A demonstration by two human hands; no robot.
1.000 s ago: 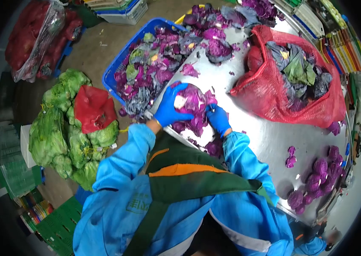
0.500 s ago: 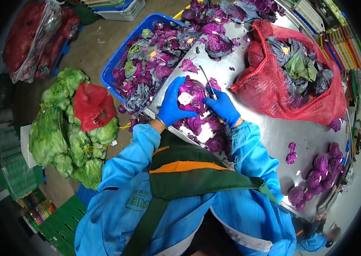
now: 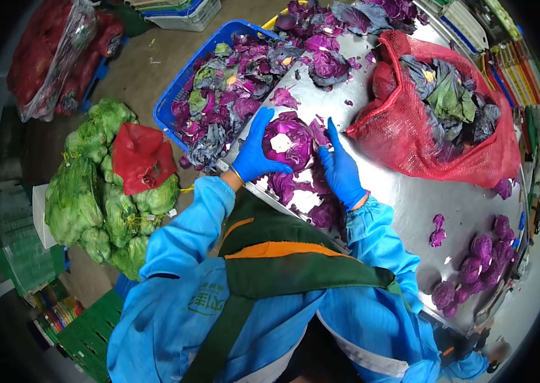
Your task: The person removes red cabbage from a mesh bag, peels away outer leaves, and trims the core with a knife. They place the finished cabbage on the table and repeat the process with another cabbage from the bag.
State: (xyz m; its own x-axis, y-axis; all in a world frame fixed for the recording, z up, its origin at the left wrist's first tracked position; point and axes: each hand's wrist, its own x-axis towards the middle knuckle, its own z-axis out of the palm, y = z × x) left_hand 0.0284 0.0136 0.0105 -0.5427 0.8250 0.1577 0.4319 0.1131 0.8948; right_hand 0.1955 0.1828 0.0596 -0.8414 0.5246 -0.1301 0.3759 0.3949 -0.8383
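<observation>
A red cabbage head with a pale cut stem end faces up at the near-left edge of the steel table. My left hand, in a blue glove, cups its left side, thumb along the lower edge and fingers at the upper left. On the other side, my right hand, also gloved, is open with its fingers stretched forward, close beside the head. No knife shows in it. Loose purple leaves with white ribs lie just below the head, between my wrists.
A blue crate heaped with trimmed leaves stands left of the steel table. On the table are a red mesh sack of outer leaves and several trimmed cabbages. Bagged green vegetables lie on the floor. Another person is at lower right.
My right hand has come away from the cabbage and its fingers have straightened; the knife seen in it before is out of sight. My left hand has loosened slightly around the head.
</observation>
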